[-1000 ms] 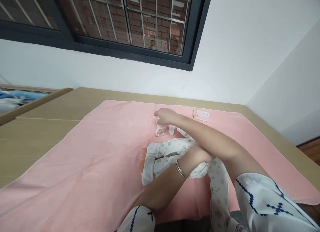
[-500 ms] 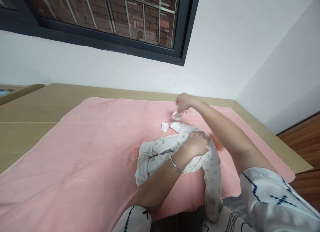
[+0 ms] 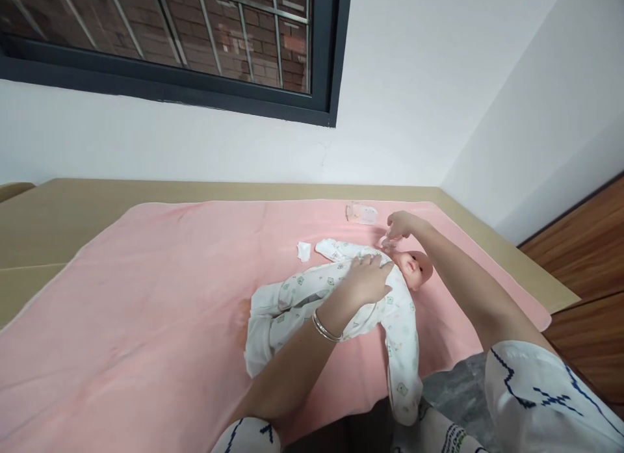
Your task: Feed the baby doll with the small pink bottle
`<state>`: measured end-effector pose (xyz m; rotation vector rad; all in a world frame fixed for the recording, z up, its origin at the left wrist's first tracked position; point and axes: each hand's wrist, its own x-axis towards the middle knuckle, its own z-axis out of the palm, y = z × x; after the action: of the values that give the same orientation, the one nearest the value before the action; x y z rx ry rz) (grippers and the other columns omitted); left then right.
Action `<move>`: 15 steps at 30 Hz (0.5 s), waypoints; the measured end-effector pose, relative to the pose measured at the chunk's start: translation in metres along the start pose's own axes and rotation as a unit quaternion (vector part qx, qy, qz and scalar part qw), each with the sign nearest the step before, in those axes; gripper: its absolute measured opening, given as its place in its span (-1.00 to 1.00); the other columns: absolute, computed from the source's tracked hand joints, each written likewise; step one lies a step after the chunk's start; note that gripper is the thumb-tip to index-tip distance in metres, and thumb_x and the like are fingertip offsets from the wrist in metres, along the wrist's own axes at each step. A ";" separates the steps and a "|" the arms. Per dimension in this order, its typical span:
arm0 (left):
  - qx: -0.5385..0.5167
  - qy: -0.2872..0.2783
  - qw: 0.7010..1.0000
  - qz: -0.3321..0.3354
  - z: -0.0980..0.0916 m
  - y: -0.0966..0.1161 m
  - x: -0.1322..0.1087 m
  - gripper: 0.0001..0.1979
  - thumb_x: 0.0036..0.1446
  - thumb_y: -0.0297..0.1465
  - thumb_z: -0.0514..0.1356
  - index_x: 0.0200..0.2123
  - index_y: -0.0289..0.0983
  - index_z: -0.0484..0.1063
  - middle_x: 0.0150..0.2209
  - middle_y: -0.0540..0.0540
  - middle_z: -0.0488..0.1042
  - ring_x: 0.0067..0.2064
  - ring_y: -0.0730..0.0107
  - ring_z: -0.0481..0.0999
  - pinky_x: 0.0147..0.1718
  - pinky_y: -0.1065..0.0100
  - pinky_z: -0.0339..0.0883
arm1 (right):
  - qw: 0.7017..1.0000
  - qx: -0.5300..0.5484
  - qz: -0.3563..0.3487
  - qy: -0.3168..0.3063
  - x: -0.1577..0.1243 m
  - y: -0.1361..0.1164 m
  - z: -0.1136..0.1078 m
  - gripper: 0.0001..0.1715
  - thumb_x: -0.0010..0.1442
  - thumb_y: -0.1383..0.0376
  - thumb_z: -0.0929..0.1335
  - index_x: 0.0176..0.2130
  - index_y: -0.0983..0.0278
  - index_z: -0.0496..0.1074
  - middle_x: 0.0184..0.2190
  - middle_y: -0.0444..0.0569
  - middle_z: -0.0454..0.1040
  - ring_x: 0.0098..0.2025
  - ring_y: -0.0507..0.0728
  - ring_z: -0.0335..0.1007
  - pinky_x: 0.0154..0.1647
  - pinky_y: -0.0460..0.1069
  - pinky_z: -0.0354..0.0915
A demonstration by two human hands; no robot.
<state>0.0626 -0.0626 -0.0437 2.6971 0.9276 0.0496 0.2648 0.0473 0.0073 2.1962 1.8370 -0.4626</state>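
On the pink blanket (image 3: pixel 185 290) lies a baby doll (image 3: pixel 413 268) on its back, dressed in a white romper (image 3: pixel 312 284) with small printed figures. My left hand (image 3: pixel 365 279), a silver bangle at its wrist, rests flat on the doll's chest with its fingers spread. Beside the doll's head, my right hand (image 3: pixel 402 224) pinches a small clear plastic object (image 3: pixel 389 242); its kind is hard to make out. A transparent plastic box (image 3: pixel 361 213) lies just left of that hand. Close to the doll's sleeve is a small white square pad (image 3: pixel 303 251).
The blanket covers a tan tabletop (image 3: pixel 219 191) set against a white wall (image 3: pixel 234 147). Above is a dark-framed window (image 3: pixel 322 63) with bars. Brown wooden panels (image 3: pixel 585 271) stand at the right.
My right hand has moved right and down with the clear object, from near the box to the doll's head. My left hand's fingers now lie flatter. The view has shifted slightly.
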 end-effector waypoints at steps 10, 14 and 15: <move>0.015 -0.005 1.000 -0.007 -0.001 0.001 0.001 -0.37 0.30 -0.13 0.13 0.35 -0.18 0.10 0.35 -0.28 0.15 0.37 -0.12 0.10 0.26 -0.18 0.03 | 0.974 0.203 -0.026 0.094 -0.013 0.032 -0.023 -0.53 -0.06 0.25 0.49 -0.14 0.33 0.39 -0.37 0.02 0.52 -0.56 0.08 0.44 -0.52 -0.05 0.37; 0.015 0.003 1.000 -0.013 -0.001 0.002 0.001 -0.39 0.28 -0.14 0.13 0.34 -0.11 0.12 0.34 -0.26 0.20 0.35 -0.13 0.14 0.24 -0.15 0.04 | 0.945 0.276 0.005 0.173 -0.014 0.053 -0.020 -0.44 0.01 0.14 0.45 -0.06 0.33 0.28 -0.30 0.06 0.52 -0.54 0.08 0.44 -0.59 -0.07 0.31; 0.015 0.006 1.000 -0.013 -0.001 0.002 0.001 -0.40 0.28 -0.14 0.13 0.34 -0.10 0.12 0.34 -0.26 0.20 0.34 -0.13 0.14 0.24 -0.15 0.04 | 0.940 0.286 0.010 0.186 -0.014 0.060 -0.018 -0.43 0.03 0.12 0.44 -0.05 0.32 0.27 -0.27 0.07 0.52 -0.54 0.07 0.43 -0.60 -0.07 0.29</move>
<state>0.0648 -0.0632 -0.0424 2.7142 0.9734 0.0461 0.3236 0.0306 0.0286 2.8495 2.0544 -0.6881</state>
